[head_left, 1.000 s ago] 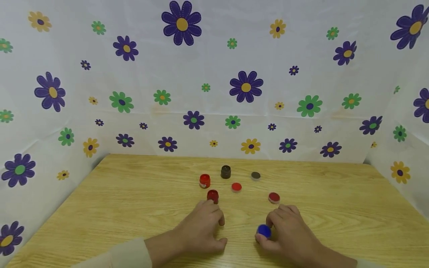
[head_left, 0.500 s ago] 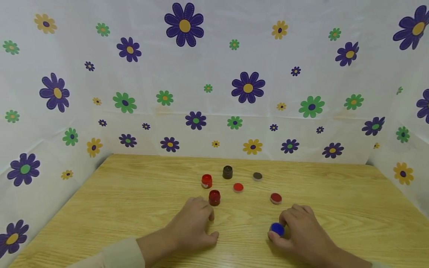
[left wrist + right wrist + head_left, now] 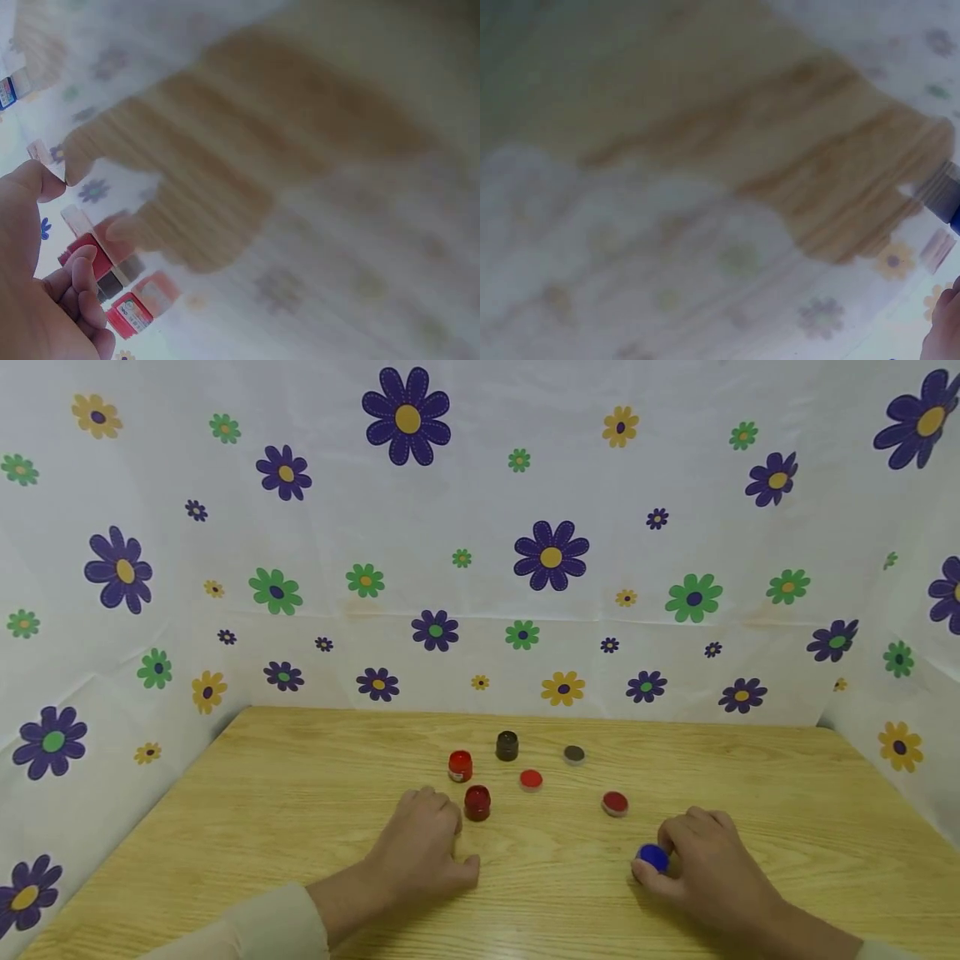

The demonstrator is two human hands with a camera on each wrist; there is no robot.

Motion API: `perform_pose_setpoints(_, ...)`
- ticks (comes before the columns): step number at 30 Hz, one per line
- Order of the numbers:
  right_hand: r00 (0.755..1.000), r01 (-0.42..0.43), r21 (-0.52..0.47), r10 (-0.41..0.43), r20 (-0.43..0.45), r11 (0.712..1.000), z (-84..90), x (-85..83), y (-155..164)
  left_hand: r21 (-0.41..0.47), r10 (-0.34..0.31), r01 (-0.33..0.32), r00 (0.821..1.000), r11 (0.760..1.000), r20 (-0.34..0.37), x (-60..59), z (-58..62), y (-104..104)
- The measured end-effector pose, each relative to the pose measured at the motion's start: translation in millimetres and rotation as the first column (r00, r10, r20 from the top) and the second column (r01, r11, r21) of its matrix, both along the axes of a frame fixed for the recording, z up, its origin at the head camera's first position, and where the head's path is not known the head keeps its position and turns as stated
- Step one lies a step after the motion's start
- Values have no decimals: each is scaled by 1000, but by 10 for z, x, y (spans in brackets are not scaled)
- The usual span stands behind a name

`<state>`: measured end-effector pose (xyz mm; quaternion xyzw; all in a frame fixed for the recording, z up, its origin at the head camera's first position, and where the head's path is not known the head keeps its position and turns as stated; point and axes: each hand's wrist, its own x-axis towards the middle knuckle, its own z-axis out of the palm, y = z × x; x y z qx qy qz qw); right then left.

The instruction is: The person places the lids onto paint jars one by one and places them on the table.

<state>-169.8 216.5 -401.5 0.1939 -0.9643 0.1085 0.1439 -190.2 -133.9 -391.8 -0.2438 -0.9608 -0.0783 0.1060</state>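
My right hand holds a small blue paint jar between thumb and fingers, low over the table at the front right. Only a dark blue bit of the jar shows at the right wrist view's edge. My left hand holds nothing; its fingers are loosely bent, thumb apart, right beside an uncapped dark red jar. Behind that stand a bright red jar and a black jar, both uncapped. In the left wrist view, the labelled red jar shows below the fingers.
Three round lids lie on the wooden table: a dark grey lid, a bright red lid and a dark red lid. A white flower-printed cloth encloses the back and sides.
My right hand has moved right with the blue jar, past the dark red lid. My left hand has drawn leftward from the dark red jar, which now shows in full.
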Motion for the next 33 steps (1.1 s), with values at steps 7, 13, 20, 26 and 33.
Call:
perform_pose_setpoints(7, 1000, 5, 11, -4, -28, 1000, -13, -64, 52, -26, 67, -67, 998, 997, 8, -124, -3, -6)
perform_pose_setpoints(13, 999, 34, 4, -34, -23, 999, 4, -137, 112, -27, 85, -85, 996, 996, -7, -224, -12, 14)
perform_pose_setpoints(20, 993, 113, -26, -111, 39, 993, 4, -297, 224, -3, 101, -101, 995, 995, -5, -295, -3, 59)
perform_pose_setpoints(26, 989, 140, -37, -139, 41, 989, 8, -426, 327, 12, 103, -104, 995, 995, 10, -327, -14, 81)
perform_pose_setpoints(33, 985, 167, -42, -165, 47, 985, 22, -556, 471, 37, 95, -95, 995, 995, 2, -357, -15, 113)
